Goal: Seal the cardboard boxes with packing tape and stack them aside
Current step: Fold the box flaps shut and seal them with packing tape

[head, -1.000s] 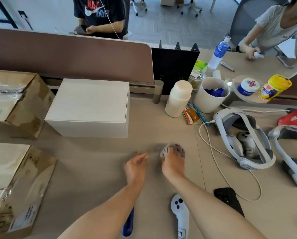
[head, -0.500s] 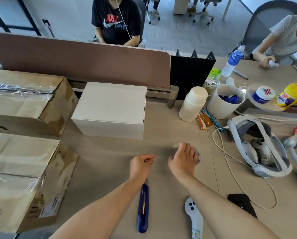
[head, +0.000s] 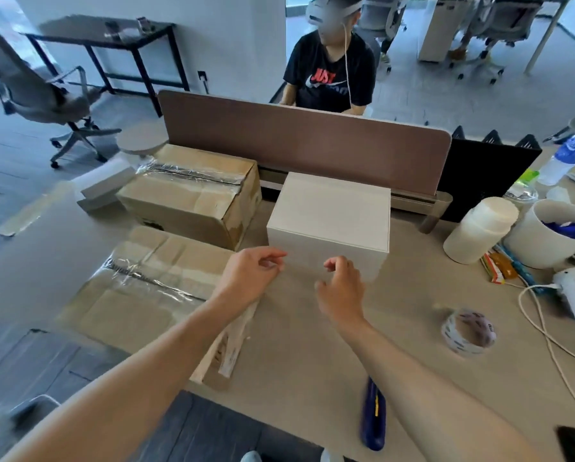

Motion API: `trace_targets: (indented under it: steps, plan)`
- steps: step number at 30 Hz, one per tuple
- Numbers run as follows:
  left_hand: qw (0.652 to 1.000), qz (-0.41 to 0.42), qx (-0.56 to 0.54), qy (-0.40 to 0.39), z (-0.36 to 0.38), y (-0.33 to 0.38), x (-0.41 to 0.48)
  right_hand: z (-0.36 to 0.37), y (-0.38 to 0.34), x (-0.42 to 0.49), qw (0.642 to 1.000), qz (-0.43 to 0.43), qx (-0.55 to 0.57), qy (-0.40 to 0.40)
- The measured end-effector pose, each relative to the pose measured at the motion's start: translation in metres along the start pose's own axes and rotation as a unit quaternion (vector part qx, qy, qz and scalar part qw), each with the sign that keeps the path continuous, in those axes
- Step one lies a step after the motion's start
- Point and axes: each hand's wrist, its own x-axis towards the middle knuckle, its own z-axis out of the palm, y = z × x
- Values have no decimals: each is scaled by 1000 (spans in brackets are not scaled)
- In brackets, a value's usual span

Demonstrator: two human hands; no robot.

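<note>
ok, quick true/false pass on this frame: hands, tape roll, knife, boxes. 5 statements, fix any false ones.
1. Both hands are empty. True: the left hand and right hand hold nothing.
2. The tape roll sits on the white box. False: it lies on the desk, right of the hands.
3. The blue utility knife lies near the desk's front edge. True.
4. Both cardboard boxes are stacked. False: the near box and far box sit side by side.
5. The white box shows tape. False: none visible.

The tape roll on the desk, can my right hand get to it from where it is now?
Probably yes. The tape roll lies flat on open desk, to the right of the right hand, with nothing between them. That hand is empty, its fingers loosely curled.
</note>
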Motion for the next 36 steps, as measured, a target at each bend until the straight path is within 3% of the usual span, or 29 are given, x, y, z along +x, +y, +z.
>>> trace_targets:
  steps: [4, 11, 19, 29, 36]
  plan:
    - [999, 12, 45, 12, -42, -38, -12, 49, -26, -14, 987, 30, 139, -72]
    - [981, 93, 171, 0, -75, -92, -27, 118, -33, -36, 923, 202, 274, -179]
    - [953, 167, 239, -82, -70, -124, -31, 125, -21, -51, 914, 143, 311, -217]
    - [951, 182, 248, -46, -58, -131, -34, 125, -22, -52, 868, 187, 382, -257]
    - [948, 183, 259, -32, -55, -133, -35, 137, -26, -56, 839, 235, 436, -225]
